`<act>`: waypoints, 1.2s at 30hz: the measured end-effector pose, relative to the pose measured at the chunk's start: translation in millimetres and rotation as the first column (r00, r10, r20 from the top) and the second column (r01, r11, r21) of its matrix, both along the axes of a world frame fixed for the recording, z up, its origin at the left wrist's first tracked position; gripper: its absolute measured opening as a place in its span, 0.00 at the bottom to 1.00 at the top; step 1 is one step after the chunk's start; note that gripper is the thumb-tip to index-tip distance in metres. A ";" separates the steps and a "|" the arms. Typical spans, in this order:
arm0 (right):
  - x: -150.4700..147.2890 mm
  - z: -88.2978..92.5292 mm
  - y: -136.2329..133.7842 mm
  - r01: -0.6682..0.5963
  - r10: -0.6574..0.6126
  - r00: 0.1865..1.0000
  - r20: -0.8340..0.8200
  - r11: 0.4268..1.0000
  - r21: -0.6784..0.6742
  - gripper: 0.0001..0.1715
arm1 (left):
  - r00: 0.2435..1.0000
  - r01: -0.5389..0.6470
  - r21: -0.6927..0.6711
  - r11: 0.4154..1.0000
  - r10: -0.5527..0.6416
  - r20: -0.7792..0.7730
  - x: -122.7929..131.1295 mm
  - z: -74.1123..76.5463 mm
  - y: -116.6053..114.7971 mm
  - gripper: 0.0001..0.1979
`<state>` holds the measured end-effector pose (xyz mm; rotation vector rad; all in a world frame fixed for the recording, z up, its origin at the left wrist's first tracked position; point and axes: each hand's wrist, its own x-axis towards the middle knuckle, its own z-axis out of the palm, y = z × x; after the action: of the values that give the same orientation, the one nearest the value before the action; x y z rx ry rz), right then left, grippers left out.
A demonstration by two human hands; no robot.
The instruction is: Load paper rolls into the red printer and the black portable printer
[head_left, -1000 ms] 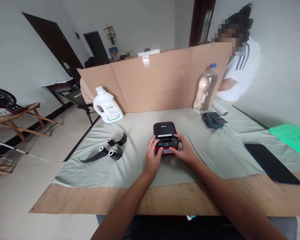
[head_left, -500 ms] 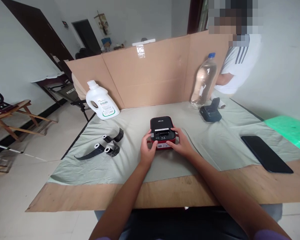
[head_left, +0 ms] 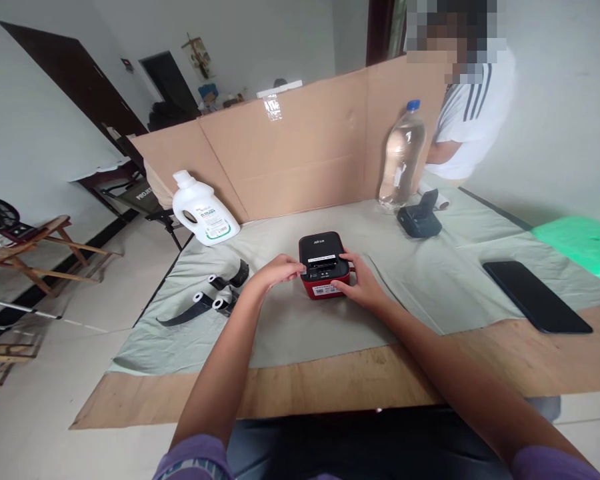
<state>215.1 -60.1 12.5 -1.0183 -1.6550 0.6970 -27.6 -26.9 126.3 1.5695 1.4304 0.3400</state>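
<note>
A small red and black label printer (head_left: 320, 247) with a slot in its top lies on the grey-green cloth in front of me. My right hand (head_left: 363, 283) grips its right side, thumb on the red front and fingers along the right edge. At the printer's left edge, my left hand (head_left: 283, 270) has its fingers closed in a pinch near a small grey tab; what lies between the fingertips is hidden. Left of that hand are several black paper rolls (head_left: 225, 287) with white cores, one partly unrolled and some partly behind my left forearm.
A white detergent bottle (head_left: 205, 210) and a large clear bottle (head_left: 403, 160) stand before a cardboard screen (head_left: 290, 153). Right of them sit a black device (head_left: 420, 220) with a raised lid and a black phone (head_left: 537, 297). Beyond the screen is a person in white (head_left: 475, 127).
My left hand has shifted from holding the printer's front left corner to a pinch at its left edge, with the elbow swung outward. My right hand stays on the printer.
</note>
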 end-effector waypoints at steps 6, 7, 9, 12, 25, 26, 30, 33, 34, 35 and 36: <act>1.1 0.8 -0.5 0.000 -0.001 1.000 0.010 1.000 0.001 0.38 | 0.996 -0.052 -0.129 0.990 0.060 0.060 0.0 -5.0 2.7 0.15; 1.3 1.1 -0.7 -0.002 0.002 1.000 0.014 1.000 0.000 0.38 | 0.994 -0.065 -0.149 0.987 0.077 0.075 -0.2 -7.9 3.0 0.15; 1.2 1.7 -0.7 0.000 -0.001 1.000 0.020 1.000 0.003 0.38 | 0.990 -0.089 -0.167 0.982 0.105 0.092 -0.3 -12.5 3.3 0.14; 0.6 2.6 -0.1 0.005 -0.005 1.000 0.019 1.000 0.016 0.37 | 0.985 -0.112 -0.172 0.979 0.132 0.110 -0.2 -15.4 3.0 0.14; -0.6 1.6 0.7 0.006 -0.006 1.000 0.002 1.000 0.012 0.35 | 0.987 -0.105 -0.238 0.966 0.130 0.091 1.0 -3.4 4.5 0.17; -0.8 1.6 0.8 0.004 -0.004 1.000 0.002 1.000 0.016 0.35 | 0.988 -0.104 -0.237 0.966 0.128 0.087 1.3 -2.2 4.2 0.17; -1.1 2.1 1.5 0.008 -0.008 1.000 0.009 0.999 0.032 0.35 | 0.995 -0.073 -0.244 0.967 0.089 0.054 1.1 2.7 5.3 0.16; -1.0 1.7 1.7 0.016 -0.016 1.000 0.012 0.999 0.039 0.35 | 0.998 -0.034 -0.264 0.964 0.046 0.037 -0.1 6.0 9.2 0.16; -0.9 1.4 1.7 0.018 -0.018 1.000 0.015 0.999 0.041 0.35 | 0.999 -0.026 -0.267 0.963 0.034 0.027 -0.4 7.0 10.8 0.16; -0.8 1.0 1.8 0.020 -0.021 1.000 0.021 0.999 0.043 0.35 | 1.000 -0.020 -0.268 0.963 0.024 0.012 -0.4 7.9 12.4 0.15; -0.7 0.6 1.9 0.026 -0.027 0.999 0.027 0.999 0.045 0.35 | 1.000 -0.017 -0.270 0.963 0.015 -0.009 -0.2 8.9 13.9 0.15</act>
<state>214.4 -58.1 13.1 -1.0204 -1.6711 0.6287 -27.8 -13.0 135.2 1.3390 1.4294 0.1411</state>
